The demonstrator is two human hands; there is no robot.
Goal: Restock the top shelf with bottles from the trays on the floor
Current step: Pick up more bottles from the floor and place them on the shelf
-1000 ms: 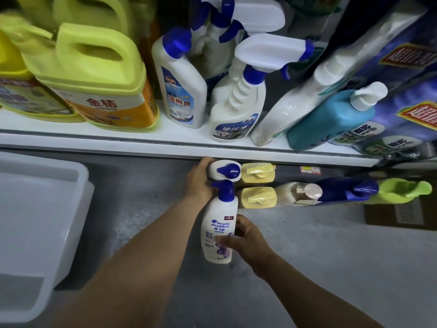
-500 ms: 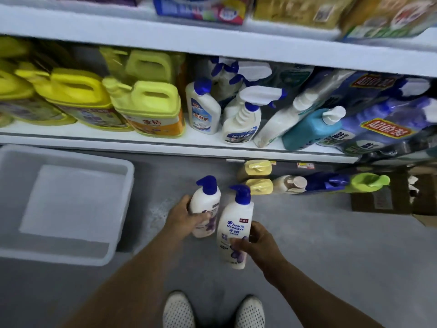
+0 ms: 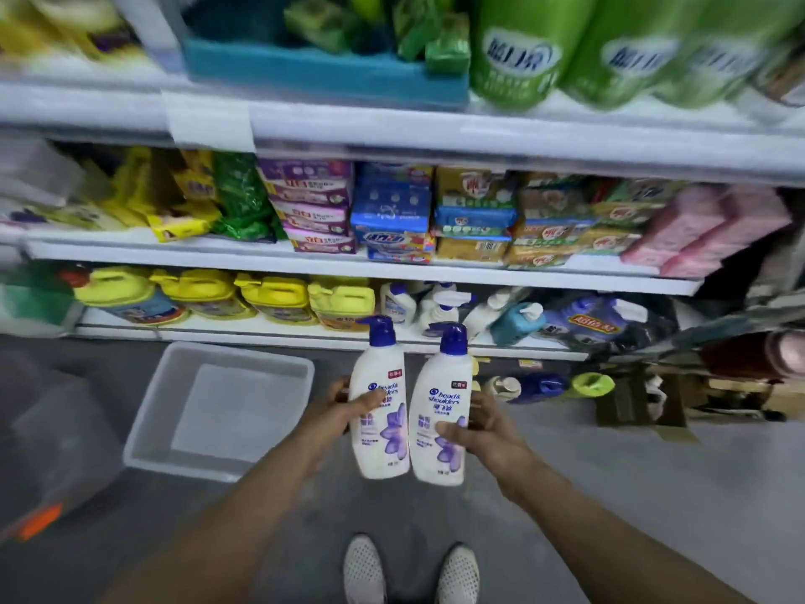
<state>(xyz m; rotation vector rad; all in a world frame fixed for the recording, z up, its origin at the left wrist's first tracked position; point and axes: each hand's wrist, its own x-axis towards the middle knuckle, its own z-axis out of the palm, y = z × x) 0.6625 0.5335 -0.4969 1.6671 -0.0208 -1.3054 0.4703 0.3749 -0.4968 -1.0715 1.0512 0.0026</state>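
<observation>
Both hands are grasping a bottle each. Left hand [image 3: 344, 414] is wrapping around a white plastic shampoo bottle with a blue pump cap and purple flower label [image 3: 380, 422], thumb lying across the front label. Right hand [image 3: 481, 431] is gripping a second white pump bottle of the same kind [image 3: 440, 429], thumb on its lower label. Both bottles are standing upright side by side in the air, lower bodies touching or nearly so, in front of the bottom shelf edge and above the grey floor [image 3: 610, 494].

An empty-looking translucent grey plastic tray [image 3: 143, 433] is sitting on the floor to the left of the hands. Another grey bin [image 3: 48, 442] is showing further left, blurred.

Yellow handled jugs [image 3: 270, 298] are lining the left part of the bottom shelf; white spray bottles [image 3: 440, 307] and a teal pump bottle [image 3: 516, 322] are standing to their right. Stacked soap packs [image 3: 392, 220] are filling the shelf above. Green refill pouches [image 3: 518, 50] are sitting on the highest visible shelf, blurred.

Two white mesh shoes [image 3: 409, 568] are showing at the near edge. More bottles [image 3: 540, 388] are lying on the floor to the right, behind the right hand.
</observation>
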